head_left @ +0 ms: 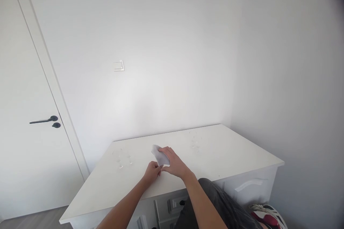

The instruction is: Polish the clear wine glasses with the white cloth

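A thin white sheet [160, 156], which looks like folded paper or tissue, is held up just above the white cabinet top [172, 182]. My right hand [176, 164] curves round its right side, with fingers over the upper edge and the thumb low. At its bottom corner, my left hand [152, 172] is closed in a pinch with the fingertips partly hidden. Both hands are close together near the front of the cabinet top. Faint wet-looking marks [125, 161] lie to the left of the hands, and more marks [196, 141] lie farther back on the right.
Behind the cabinet stands a white wall [172, 61] with a light switch [118, 66]. A white door with a black handle [44, 120] is on the left. Drawer fronts [248, 186] face me below. My knee [212, 189] presses close to the front edge, with a shoe [268, 216] at lower right.
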Available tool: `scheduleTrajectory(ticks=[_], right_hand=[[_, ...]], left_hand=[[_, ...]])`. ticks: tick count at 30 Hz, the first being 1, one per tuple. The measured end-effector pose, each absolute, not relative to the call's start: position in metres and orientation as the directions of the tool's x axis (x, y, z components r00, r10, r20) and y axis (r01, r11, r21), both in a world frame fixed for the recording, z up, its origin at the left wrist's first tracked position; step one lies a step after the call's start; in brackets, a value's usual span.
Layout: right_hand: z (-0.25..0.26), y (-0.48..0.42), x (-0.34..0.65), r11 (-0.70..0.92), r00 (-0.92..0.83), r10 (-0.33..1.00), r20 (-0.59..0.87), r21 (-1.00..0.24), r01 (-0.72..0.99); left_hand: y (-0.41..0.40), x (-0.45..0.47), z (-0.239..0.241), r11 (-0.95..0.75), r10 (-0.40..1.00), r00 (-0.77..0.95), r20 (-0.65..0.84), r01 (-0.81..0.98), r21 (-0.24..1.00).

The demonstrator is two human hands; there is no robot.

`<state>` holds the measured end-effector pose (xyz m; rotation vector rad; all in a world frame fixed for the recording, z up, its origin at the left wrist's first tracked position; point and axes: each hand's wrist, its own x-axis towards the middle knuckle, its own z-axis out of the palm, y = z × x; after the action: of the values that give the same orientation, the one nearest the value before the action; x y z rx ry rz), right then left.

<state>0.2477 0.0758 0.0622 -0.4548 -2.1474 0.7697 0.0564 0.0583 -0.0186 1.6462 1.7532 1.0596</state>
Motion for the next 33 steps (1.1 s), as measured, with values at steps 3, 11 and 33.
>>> scheduleTrajectory(ticks=[3,11,33], right_hand=[[0.061,0.079,0.246,0.778,-0.600,0.525,0.604,-0.626,0.050],[0.046,0.108,0.237,0.595,0.083,0.801,0.593,-0.804,0.006],[0.046,0.090,0.232,0.755,-0.263,0.653,0.710,-0.637,0.157]], left_hand=[[0.059,0.056,-0.020,-0.045,0.977,-0.141,0.158,0.591,0.806],[0.066,0.052,-0.027,-0.060,0.976,-0.128,0.177,0.623,0.780],[0.065,0.054,-0.024,-0.061,0.974,-0.139,0.180,0.603,0.795]])
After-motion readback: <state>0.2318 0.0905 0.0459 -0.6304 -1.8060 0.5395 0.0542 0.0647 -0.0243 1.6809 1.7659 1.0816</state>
